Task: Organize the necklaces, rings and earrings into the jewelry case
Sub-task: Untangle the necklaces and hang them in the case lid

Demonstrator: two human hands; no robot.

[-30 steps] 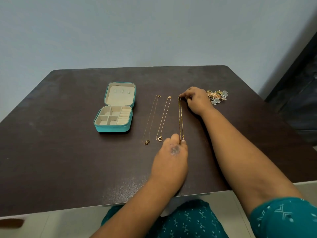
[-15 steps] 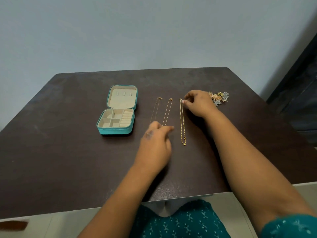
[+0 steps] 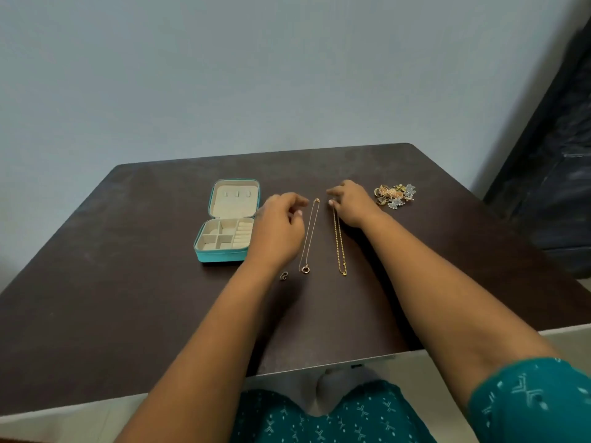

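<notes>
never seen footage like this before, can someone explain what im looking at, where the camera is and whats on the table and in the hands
There is no machine here. A person wears one wide-angle camera on the head, looking forward and down, so you see their own two arms.

On the dark table lies an open teal jewelry case with empty-looking compartments. Right of it lie three necklaces: a thin one mostly hidden under the left hand, with only its pendant showing, a ring-pendant necklace in the middle, and a thicker gold chain. A pile of rings and earrings sits far right.

The right hand touches the top of the gold chain. The left hand's fingers are curled near the hidden necklace's top; whether they hold it cannot be told.
</notes>
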